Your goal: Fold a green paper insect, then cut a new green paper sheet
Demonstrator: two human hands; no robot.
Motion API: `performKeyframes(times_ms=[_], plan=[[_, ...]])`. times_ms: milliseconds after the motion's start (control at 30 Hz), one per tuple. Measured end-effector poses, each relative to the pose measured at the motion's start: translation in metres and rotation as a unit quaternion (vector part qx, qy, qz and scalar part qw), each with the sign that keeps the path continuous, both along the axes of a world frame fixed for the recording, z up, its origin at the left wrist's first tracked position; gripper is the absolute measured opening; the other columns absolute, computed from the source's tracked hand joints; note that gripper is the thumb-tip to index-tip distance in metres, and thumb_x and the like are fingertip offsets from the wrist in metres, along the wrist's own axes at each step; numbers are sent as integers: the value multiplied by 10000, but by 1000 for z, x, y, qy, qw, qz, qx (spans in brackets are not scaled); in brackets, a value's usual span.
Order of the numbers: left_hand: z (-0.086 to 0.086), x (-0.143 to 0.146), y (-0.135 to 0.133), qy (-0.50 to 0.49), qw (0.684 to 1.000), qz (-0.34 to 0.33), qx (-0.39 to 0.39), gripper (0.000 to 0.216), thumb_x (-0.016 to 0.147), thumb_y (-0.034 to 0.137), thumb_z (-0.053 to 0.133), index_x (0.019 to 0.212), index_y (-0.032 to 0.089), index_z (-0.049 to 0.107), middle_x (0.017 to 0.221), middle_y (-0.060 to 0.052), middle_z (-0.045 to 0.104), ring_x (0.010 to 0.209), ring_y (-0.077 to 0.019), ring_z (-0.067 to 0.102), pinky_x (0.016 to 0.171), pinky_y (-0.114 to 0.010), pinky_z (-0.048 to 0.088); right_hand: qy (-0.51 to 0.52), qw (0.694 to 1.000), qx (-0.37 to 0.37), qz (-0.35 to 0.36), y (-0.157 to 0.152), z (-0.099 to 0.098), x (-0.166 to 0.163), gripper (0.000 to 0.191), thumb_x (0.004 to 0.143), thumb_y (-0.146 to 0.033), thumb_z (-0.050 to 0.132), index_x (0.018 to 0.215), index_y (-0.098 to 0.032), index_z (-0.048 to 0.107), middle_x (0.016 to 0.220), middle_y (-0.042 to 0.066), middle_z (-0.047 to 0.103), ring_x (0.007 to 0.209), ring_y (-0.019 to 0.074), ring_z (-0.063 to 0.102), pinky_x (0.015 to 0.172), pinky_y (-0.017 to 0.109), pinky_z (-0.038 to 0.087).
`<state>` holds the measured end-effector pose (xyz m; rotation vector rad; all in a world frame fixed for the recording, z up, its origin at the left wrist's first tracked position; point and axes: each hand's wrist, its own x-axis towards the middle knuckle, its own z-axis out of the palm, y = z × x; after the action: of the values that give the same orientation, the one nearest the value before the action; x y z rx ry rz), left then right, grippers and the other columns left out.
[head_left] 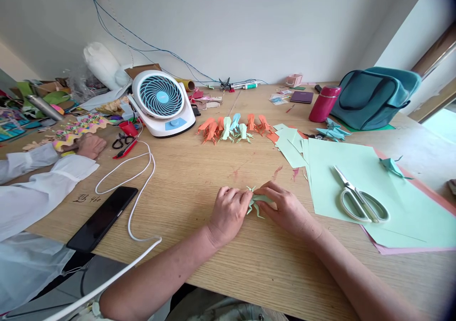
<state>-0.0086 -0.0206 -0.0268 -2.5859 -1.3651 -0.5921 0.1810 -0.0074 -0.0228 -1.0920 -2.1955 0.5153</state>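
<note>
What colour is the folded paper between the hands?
Pale green folded paper, in the head view.

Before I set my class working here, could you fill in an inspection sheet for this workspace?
Surface: light wood-grain table; reddish stains beyond the hands, black handwriting at left.
Work pieces: small pale-green folded-paper figure; row of orange, blue and pale-green paper figures; white-handled metal scissors on large pale-green paper sheets.
Clutter: black rectangular smartphone, white-and-blue fan, magenta bottle, teal fabric bag.
Hands: left hand and right hand both hold the small figure.
Cables: white cable loops past the smartphone; thin blue cables run along the wall.
Surroundings: pale plain wall behind; another person's hand and white sleeves at left.
</note>
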Motion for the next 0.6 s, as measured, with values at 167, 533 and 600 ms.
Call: performKeyframes(times_ms=[167, 533, 600], plan=[[5, 0, 0, -11, 1000, 9, -19, 163, 922, 99, 480, 1021, 196, 565, 846, -46, 711, 842, -220, 635, 757, -375, 380, -2, 1000, 19, -17, -2, 4, 0, 177, 944, -233, 528, 1048, -241, 671, 940, 58, 659, 813, 175, 666, 720, 284, 535], [5, 1, 6, -162, 975, -10, -152, 193, 831, 72, 551, 944, 217, 609, 861, -14, 723, 789, -180, 665, 742, -308, 460, 6, 1000, 9, -19, 4, 8, 5, 154, 954, -236, 525, 966, -220, 678, 893, 46, 663, 720, 140, 631, 652, 247, 492], [6, 1, 6, -184, 969, -17, -164, 193, 837, 81, 549, 940, 220, 635, 860, -18, 729, 789, -177, 668, 739, -299, 471, 1, 1000, 10, -21, 2, 9, 5, 151, 952, -232, 529, 955, -219, 679, 884, 45, 659, 717, 142, 631, 644, 246, 486]])
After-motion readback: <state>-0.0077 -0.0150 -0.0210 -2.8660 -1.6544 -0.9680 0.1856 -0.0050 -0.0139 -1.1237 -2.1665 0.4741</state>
